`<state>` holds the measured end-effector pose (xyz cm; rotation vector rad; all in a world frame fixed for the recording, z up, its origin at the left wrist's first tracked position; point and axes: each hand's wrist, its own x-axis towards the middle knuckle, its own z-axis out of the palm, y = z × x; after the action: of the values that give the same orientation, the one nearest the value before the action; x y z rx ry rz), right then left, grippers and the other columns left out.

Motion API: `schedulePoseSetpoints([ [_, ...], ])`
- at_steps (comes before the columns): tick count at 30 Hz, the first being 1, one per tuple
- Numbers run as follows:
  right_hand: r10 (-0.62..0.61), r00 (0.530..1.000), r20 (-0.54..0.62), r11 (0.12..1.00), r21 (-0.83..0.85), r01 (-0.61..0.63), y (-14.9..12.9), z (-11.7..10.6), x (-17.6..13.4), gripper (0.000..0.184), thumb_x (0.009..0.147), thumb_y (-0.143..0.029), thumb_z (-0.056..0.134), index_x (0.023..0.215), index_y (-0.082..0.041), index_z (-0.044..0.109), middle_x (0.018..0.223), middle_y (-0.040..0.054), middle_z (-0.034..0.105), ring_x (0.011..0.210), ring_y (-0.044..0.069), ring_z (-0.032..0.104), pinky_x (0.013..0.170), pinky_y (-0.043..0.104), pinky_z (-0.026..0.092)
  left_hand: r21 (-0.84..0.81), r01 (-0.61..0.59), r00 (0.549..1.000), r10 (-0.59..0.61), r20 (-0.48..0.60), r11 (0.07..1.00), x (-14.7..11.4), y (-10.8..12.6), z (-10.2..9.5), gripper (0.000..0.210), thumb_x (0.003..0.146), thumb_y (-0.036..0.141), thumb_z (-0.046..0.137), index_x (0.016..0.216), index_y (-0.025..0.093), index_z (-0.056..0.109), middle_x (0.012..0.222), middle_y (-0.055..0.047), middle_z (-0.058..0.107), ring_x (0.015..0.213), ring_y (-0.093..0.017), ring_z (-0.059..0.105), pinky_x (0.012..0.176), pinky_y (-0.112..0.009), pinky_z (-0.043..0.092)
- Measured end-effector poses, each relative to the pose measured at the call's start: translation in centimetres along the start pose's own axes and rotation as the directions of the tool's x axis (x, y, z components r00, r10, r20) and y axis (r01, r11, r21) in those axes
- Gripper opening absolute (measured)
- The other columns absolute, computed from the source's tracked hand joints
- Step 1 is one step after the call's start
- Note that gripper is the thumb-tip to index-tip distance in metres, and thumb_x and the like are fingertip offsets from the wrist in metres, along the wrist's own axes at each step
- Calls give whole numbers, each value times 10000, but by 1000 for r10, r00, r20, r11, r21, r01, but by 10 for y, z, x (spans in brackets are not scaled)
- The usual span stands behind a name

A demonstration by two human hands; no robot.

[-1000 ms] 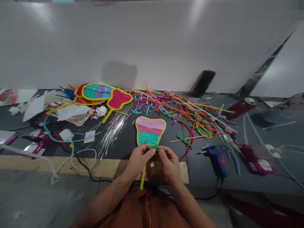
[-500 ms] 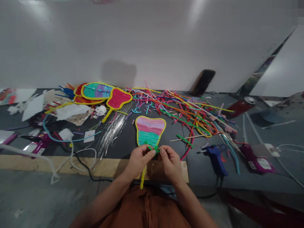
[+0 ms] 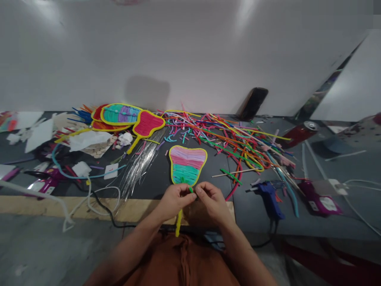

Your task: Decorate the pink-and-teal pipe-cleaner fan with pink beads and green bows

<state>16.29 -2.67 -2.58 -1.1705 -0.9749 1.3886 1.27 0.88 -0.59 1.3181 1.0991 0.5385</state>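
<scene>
Just below a petal-shaped pipe-cleaner piece [image 3: 188, 161], my left hand [image 3: 175, 200] pinches a short green pipe cleaner [image 3: 191, 189]. My right hand [image 3: 212, 198] is closed in a pinch at the other end of that green strand, its fingertips close to my left thumb. Pink and teal bands fill the flat piece, which has a yellow outline and lies on the dark table. Its yellow stem [image 3: 178, 226] shows below my left hand and hangs past the table edge. Most of the green strand is hidden by my fingers.
Loose pipe cleaners [image 3: 220, 129] lie in a heap behind. Finished pieces [image 3: 122, 115] are stacked at the back left, near silvery strands [image 3: 139, 167]. To the right are a blue glue gun [image 3: 270, 200], a can [image 3: 300, 133] and a phone [image 3: 254, 104] leaning on the wall.
The green strand was looped and more visible between my fingertips; now only a small bit shows. My hands have come slightly closer together, and the petal-shaped piece has stayed in place.
</scene>
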Motion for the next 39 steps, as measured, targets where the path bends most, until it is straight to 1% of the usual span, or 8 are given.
schedulePoseSetpoints([
  [9,5,997,-82,1000,6,-4,9,-5,1,268,782,-422,646,697,-171,601,598,-33,498,562,99,430,549,211,380,23,-24,998,23,58,999,-2,4,-1,234,717,364,619,664,137,607,608,18,554,585,-108,465,564,-213,358],
  [13,-83,993,-84,995,-60,78,4,-7,1,194,806,-380,629,829,-193,674,731,8,623,675,137,544,652,254,450,151,-44,999,41,24,988,-5,12,-2,212,740,315,580,613,146,602,548,34,529,541,-103,449,530,-210,335],
  [16,-190,982,2,974,-128,188,-4,-7,3,158,816,-319,626,917,-225,702,883,42,668,834,177,600,766,304,468,259,-75,997,69,32,963,-8,17,-3,202,722,256,564,551,150,577,507,52,461,528,-95,419,517,-205,306],
  [20,-264,952,159,930,-222,295,-15,-9,8,104,823,-265,613,790,-212,697,797,37,652,797,176,600,748,301,461,325,-108,994,101,38,939,-9,15,-3,193,716,227,546,538,151,553,527,52,409,551,-93,392,520,-207,283],
  [28,-90,982,163,946,-295,136,-14,-8,9,240,865,-342,530,711,-178,614,652,-16,542,631,126,468,606,233,379,479,-183,976,217,-17,859,-9,13,1,217,738,191,511,529,158,561,542,37,473,577,-103,438,556,-221,295],
  [31,-87,987,134,967,-228,116,-13,-9,11,252,850,-395,554,744,-182,638,686,-5,569,670,136,495,643,242,400,396,-143,983,175,-45,907,-7,14,1,214,735,237,531,538,159,563,532,40,475,564,-102,430,544,-214,298],
  [35,-6,1000,26,1000,-27,7,-15,-13,12,359,818,-519,563,922,-192,667,745,13,617,688,146,540,665,265,438,96,-35,998,38,-39,995,-4,14,-4,262,712,377,599,588,147,575,520,52,479,508,-85,391,511,-201,313],
  [39,62,997,46,998,-15,-61,-13,-13,9,303,752,-473,672,739,-173,626,645,-19,539,578,102,464,571,230,392,13,-4,1000,4,31,1000,-2,12,-10,336,718,444,631,597,132,605,502,44,488,484,-77,385,489,-198,312],
])
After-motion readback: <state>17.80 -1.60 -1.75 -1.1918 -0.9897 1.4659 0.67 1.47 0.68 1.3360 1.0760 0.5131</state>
